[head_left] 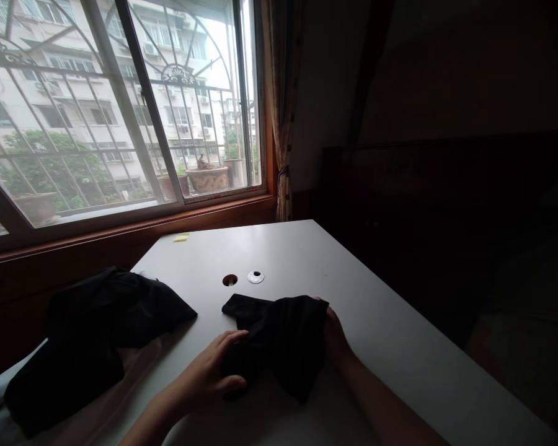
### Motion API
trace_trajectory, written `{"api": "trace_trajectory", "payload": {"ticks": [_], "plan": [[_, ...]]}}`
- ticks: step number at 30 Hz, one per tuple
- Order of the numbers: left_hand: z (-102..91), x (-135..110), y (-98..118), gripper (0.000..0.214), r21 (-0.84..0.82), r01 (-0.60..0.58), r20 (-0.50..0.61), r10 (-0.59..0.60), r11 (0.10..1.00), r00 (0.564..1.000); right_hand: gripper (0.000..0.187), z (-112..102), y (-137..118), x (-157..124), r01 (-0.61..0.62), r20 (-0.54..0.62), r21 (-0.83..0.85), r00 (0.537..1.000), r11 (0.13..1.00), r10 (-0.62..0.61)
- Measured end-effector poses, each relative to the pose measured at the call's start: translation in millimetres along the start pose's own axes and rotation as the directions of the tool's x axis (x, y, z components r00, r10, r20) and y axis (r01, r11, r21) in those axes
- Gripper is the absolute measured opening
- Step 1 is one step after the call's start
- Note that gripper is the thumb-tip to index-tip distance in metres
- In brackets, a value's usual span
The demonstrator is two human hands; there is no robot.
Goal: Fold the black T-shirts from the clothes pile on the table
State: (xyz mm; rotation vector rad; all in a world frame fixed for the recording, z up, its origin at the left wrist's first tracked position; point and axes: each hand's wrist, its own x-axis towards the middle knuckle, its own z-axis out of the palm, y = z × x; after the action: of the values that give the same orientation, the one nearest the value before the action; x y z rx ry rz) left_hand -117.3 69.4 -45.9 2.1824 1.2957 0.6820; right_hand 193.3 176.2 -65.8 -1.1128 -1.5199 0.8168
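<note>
While black cloth [288,334] lay inside the table's right edge [381,291], the right hand [336,336] gripped it. Opposite, the left hand [216,365] (half-open) touched it.

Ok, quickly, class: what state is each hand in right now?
Left hand: open, thumb and fingers apart at the black cloth's left side.
Right hand: holding the black cloth's right side; its fingers are mostly hidden.
</note>
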Motion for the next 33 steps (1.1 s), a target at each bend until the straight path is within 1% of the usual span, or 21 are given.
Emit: {"api": "trace_trajectory", "payload": {"ticks": [2,3,6,7,9,11,13,14,16,18,19,20,21,23,25,26,27,29,30,31,33], "plan": [[9.2,2,-6,0.076,0.090,-0.018,-0.015,0.020,0.996,1.000,0.038,-3,5,3,-0.036,0.033,0.061,0.999,0.997,0.034],[12.8,5,-7,0.070,0.127,-0.023,-0.030,0.027,0.992,0.999,0.038,-3,7,4,-0.050,0.046,0.074,0.998,0.996,0.047],[17.0,10,-7,0.027,0.176,-0.034,-0.079,0.048,0.984,0.996,0.041,-3,10,5,-0.056,0.062,0.076,0.997,0.996,0.051],[16.1,11,-7,0.020,0.174,-0.030,-0.098,0.048,0.984,0.994,0.042,-2,11,5,-0.063,0.062,0.088,0.996,0.994,0.058],[11.9,10,-7,0.025,0.146,0.004,-0.174,0.021,0.989,0.985,0.044,-3,10,6,-0.073,0.046,0.127,0.997,0.989,0.068],[5.6,7,-8,0.027,0.068,0.042,-0.290,-0.021,0.997,0.957,0.043,-6,8,8,-0.041,0.005,0.170,0.999,0.985,0.040],[-1.9,3,-8,0.025,-0.037,0.044,-0.424,-0.056,0.998,0.904,0.041,-10,6,10,0.011,-0.042,0.193,0.999,0.981,-0.003],[-6.0,1,-7,0.025,-0.082,0.037,-0.496,-0.073,0.996,0.865,0.041,-12,5,12,0.025,-0.061,0.193,0.998,0.981,-0.013],[-14.2,-2,-4,0.026,-0.146,0.037,-0.632,-0.122,0.989,0.765,0.043,-16,3,14,0.014,-0.104,0.161,0.995,0.987,0.003],[-20.9,-6,-2,0.030,-0.200,0.066,-0.711,-0.191,0.978,0.677,0.042,-17,2,15,0.014,-0.165,0.077,0.986,0.997,-0.001],[-23.1,-7,-1,0.033,-0.228,0.080,-0.721,-0.224,0.970,0.655,0.040,-17,1,15,0.042,-0.187,0.018,0.982,0.999,-0.038],[-24.2,-8,-2,0.035,-0.252,0.088,-0.714,-0.247,0.964,0.656,0.037,-17,-1,13,0.089,-0.195,-0.046,0.976,0.995,-0.096],[-24.1,-8,-2,0.037,-0.270,0.085,-0.691,-0.254,0.959,0.677,0.033,-16,-3,12,0.147,-0.183,-0.102,0.969,0.984,-0.164],[-20.8,-7,-4,0.038,-0.296,0.070,-0.599,-0.242,0.953,0.763,0.027,-11,-9,6,0.278,-0.095,-0.171,0.950,0.945,-0.297],[-15.0,-6,-6,0.038,-0.316,0.080,-0.460,-0.226,0.946,0.859,0.023,-5,-15,-1,0.388,0.043,-0.184,0.921,0.903,-0.387],[-11.9,-5,-6,0.037,-0.312,0.091,-0.389,-0.215,0.946,0.896,0.025,-2,-18,-5,0.436,0.117,-0.178,0.900,0.882,-0.421],[-9.0,-5,-5,0.035,-0.295,0.097,-0.330,-0.197,0.951,0.923,0.033,1,-20,-8,0.479,0.189,-0.166,0.873,0.862,-0.449],[-4.1,-7,-4,0.031,-0.233,0.077,-0.238,-0.134,0.969,0.962,0.058,7,-22,-12,0.548,0.340,-0.134,0.808,0.826,-0.481],[-2.1,-8,-5,0.036,-0.199,0.052,-0.203,-0.093,0.979,0.975,0.068,10,-21,-13,0.569,0.415,-0.118,0.773,0.814,-0.480],[-0.2,-9,-6,0.046,-0.169,0.031,-0.172,-0.060,0.985,0.983,0.073,12,-20,-14,0.577,0.480,-0.109,0.743,0.809,-0.466],[3.1,-11,-9,0.069,-0.130,0.026,-0.131,-0.043,0.991,0.990,0.065,14,-16,-14,0.552,0.564,-0.115,0.721,0.826,-0.403]]}}
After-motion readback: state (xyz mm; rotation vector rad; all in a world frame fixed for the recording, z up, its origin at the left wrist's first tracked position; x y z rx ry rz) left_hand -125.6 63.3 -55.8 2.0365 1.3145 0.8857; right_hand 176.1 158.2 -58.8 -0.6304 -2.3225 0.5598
